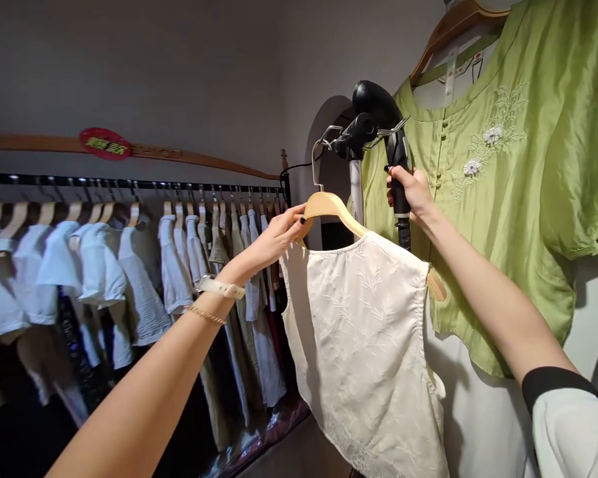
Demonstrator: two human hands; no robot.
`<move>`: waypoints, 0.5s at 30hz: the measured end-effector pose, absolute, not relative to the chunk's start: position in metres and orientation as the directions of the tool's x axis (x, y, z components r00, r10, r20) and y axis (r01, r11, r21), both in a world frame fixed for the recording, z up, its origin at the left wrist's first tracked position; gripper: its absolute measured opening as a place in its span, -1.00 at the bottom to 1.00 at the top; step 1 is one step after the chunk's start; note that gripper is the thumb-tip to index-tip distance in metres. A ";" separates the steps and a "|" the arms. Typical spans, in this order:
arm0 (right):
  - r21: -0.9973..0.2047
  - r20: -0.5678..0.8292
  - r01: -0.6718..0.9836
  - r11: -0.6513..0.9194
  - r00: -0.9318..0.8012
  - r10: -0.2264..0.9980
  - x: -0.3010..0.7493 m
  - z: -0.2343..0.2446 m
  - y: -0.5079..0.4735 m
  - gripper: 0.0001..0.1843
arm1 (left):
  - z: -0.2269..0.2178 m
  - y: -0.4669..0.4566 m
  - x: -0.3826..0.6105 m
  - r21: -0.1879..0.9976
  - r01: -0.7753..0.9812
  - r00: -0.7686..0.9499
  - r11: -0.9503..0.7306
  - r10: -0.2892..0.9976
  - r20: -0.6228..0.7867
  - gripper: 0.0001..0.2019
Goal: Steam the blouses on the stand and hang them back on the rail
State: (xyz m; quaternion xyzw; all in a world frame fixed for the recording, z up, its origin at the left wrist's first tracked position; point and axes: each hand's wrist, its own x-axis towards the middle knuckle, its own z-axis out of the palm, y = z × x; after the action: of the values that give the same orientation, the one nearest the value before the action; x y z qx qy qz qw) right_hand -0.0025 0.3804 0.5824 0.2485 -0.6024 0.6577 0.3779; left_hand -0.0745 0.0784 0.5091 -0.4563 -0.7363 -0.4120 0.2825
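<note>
I have the left hand [279, 238] pinching the hanger [329, 204] of the white top [369, 345], up at the stand's hook [329, 136], while the right hand [416, 192] has its fingers wrapped round the steamer [379, 106], left of the green blouse [518, 219].

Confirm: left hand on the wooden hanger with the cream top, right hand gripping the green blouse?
No. Head view: the right hand grips the black steamer handle, not the green blouse behind it. The left hand holds the wooden hanger with the cream top, as stated.
</note>
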 end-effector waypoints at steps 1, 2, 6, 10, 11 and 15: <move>-0.599 0.785 -0.801 -0.007 -0.588 0.194 -0.005 0.581 0.377 -0.49 | 0.510 0.084 -0.076 0.384 0.898 -0.439 0.213 0.449 0.778 -0.48; -0.590 0.789 -0.807 -0.027 -0.584 0.194 -0.008 0.579 0.374 -0.49 | 0.511 0.088 -0.076 0.410 0.890 -0.454 0.198 0.450 0.769 -0.52; -0.557 0.801 -0.824 -0.101 -0.566 0.197 -0.012 0.575 0.364 -0.48 | 0.512 0.091 -0.069 0.483 0.862 -0.500 0.150 0.406 0.765 -0.61; -0.546 0.802 -0.823 -0.157 -0.568 0.188 -0.015 0.574 0.361 -0.50 | 0.522 0.083 -0.054 0.502 0.855 -0.516 0.132 0.331 0.790 -0.64; -0.552 0.799 -0.814 -0.180 -0.578 0.167 -0.016 0.574 0.361 -0.51 | 0.526 0.079 -0.049 0.499 0.855 -0.518 0.144 0.303 0.800 -0.65; -0.630 0.761 -0.711 -0.313 -0.645 -0.068 -0.018 0.576 0.356 -0.53 | 0.536 0.062 -0.021 0.460 0.857 -0.508 0.233 0.232 0.830 -0.69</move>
State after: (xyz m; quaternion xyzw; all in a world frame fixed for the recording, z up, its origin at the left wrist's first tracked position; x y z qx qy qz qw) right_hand -0.0181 0.3562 0.5763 0.3587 -0.5429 0.7265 0.2210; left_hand -0.0211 0.0615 0.5358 -0.3794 -0.7172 -0.4895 0.3194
